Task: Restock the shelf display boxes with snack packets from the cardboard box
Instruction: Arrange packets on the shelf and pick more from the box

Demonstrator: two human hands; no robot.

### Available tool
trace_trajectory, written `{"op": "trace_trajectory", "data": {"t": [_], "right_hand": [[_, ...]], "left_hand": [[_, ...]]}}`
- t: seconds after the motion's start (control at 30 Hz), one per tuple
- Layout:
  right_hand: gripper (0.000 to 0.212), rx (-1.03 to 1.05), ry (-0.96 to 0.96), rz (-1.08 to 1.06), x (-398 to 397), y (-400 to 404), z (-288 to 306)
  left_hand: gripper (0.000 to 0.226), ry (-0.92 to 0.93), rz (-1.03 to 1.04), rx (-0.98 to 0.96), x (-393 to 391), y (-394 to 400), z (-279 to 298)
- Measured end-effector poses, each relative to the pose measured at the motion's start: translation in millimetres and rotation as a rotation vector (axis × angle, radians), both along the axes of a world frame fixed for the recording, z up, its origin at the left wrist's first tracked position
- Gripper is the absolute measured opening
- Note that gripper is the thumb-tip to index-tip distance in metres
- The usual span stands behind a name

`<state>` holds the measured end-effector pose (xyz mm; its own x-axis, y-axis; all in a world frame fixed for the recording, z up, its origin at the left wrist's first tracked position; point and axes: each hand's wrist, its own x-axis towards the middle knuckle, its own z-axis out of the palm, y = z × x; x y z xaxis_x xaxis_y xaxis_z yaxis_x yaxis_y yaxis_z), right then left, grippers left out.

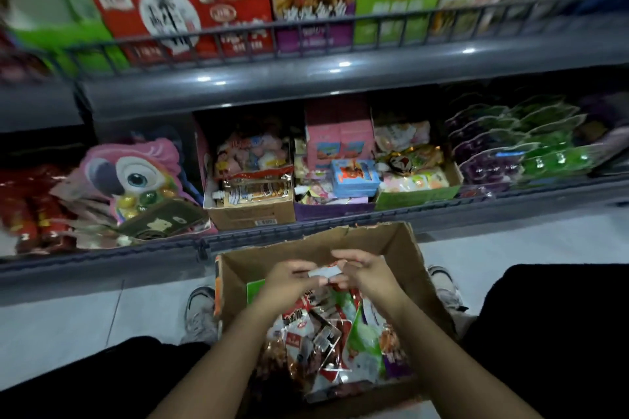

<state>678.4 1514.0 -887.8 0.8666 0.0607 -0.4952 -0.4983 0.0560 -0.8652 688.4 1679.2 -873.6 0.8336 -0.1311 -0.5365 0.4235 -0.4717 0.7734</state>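
An open cardboard box (374, 241) stands on the floor between my knees, with several snack packets (326, 333) in red, white and green heaped inside. Above the heap, my left hand (289, 277) and my right hand (366, 270) meet over a small white and red packet (325, 271), and both pinch it between fingers and thumb. On the lower shelf just beyond the box stand display boxes: a brown one (252, 214), a purple one (333, 211) and a green one (418, 196), each holding packets.
A grey shelf rail (306, 235) runs close to the box's far edge. A pink parrot-shaped pack (136, 170) and red packs lie at the left, purple and green jelly packs (517, 146) at the right. The upper shelf (272, 78) carries tall cartons. My shoes flank the box.
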Motion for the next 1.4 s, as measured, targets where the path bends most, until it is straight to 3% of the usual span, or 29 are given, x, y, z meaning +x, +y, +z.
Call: {"op": "trace_trajectory", "data": {"t": [0.2,0.37,0.53,0.77,0.87,1.1,1.2,1.3,1.4], "right_hand": [[0.021,0.072,-0.128,-0.005,9.8,-3.7,83.1],[0.015,0.081,-0.270,0.076,17.3,-1.7,149.1],[0.011,-0.123,-0.425,0.108,27.3,3.2,200.9],[0.024,-0.520,-0.651,0.086,45.3,7.3,254.3],[0.031,-0.558,-0.627,0.181,56.3,10.5,271.2],[0.012,-0.630,-0.712,0.217,92.4,24.7,308.0],[0.013,-0.668,-0.751,0.187,109.4,28.6,330.2],[0.018,-0.722,-0.807,0.128,127.1,34.1,352.4],[0.025,-0.829,-0.877,0.047,146.5,41.9,371.0]], "left_hand": [[0.030,-0.206,-0.208,0.094,23.3,10.8,99.6],[0.007,-0.368,-0.131,0.017,27.4,20.1,157.1],[0.009,-0.504,-0.010,-0.082,29.0,19.5,194.8],[0.023,-0.587,0.083,-0.151,47.3,20.6,235.3],[0.025,-0.618,0.129,-0.203,53.7,23.9,249.9],[0.019,-0.800,0.232,-0.293,77.0,31.6,266.8],[0.014,-0.956,0.251,-0.173,90.6,39.6,267.7],[0.028,-1.176,0.255,0.220,104.9,51.2,258.8],[0.039,-1.311,0.168,0.421,115.6,56.3,251.4]]}}
